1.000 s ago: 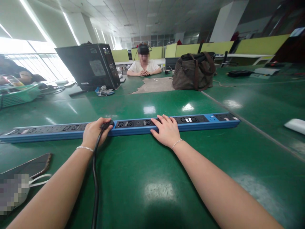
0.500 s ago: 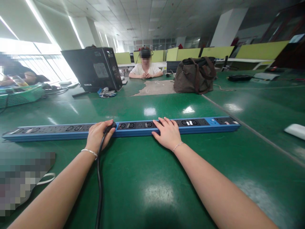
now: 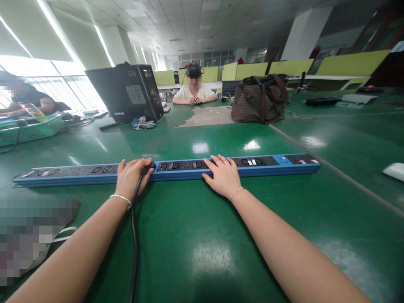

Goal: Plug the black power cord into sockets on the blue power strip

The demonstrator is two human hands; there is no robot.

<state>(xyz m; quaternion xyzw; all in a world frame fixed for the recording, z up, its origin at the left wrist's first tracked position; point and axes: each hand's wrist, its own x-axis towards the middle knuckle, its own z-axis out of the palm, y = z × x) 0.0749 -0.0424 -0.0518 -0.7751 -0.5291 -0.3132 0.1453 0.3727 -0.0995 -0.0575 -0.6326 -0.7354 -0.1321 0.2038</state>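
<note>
A long blue power strip (image 3: 176, 175) with black sockets lies across the green table. My left hand (image 3: 130, 176) is closed around a black plug (image 3: 150, 166), which sits at the strip's top face left of the middle. From the plug a thick black cable (image 3: 134, 235) runs down toward the bottom edge of the view. My right hand (image 3: 222, 174) rests on the strip right of the middle, fingers spread and holding nothing. Whether the plug is fully seated in a socket is hidden by my fingers.
Behind the strip stand a black computer case (image 3: 126, 93), a glove (image 3: 143, 123) and a brown bag (image 3: 259, 101). A green basket (image 3: 41, 128) is at left. A person (image 3: 194, 90) sits across the table; another is at far left. A white object (image 3: 394, 171) lies at right.
The whole view has shifted slightly, so the strip and background appear a little further right. Both hands keep their places on the strip, the left still on the plug.
</note>
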